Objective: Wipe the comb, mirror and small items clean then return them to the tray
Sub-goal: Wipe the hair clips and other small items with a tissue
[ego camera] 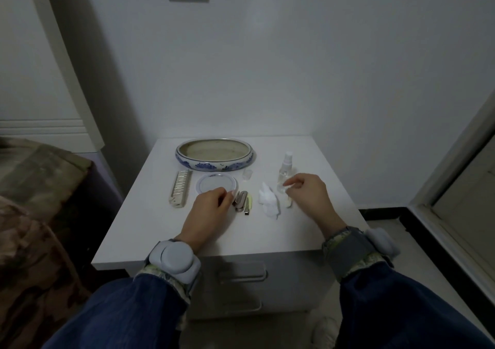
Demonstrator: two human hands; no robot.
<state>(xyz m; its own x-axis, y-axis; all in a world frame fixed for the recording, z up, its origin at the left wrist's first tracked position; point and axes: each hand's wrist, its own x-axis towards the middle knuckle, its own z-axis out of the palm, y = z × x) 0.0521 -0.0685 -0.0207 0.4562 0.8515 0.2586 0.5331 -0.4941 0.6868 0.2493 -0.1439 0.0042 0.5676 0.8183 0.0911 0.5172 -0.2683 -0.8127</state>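
Comb (181, 187), mirror (216, 183) and 2 loosely curled, empty hands, left (211, 206), right (308, 190); a careless reach could topple the spray bottle (285, 171).

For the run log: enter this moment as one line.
tray empty | comb, mirror on table | hands: left by mirror, right by spray bottle | wiping not begun

Dim, bluish, flat light. We see a soft shadow up the wall (88, 67) at 10 o'clock. Wide-angle bending at 3 and 9 o'clock; foreground sleeves soft, slightly noisy.
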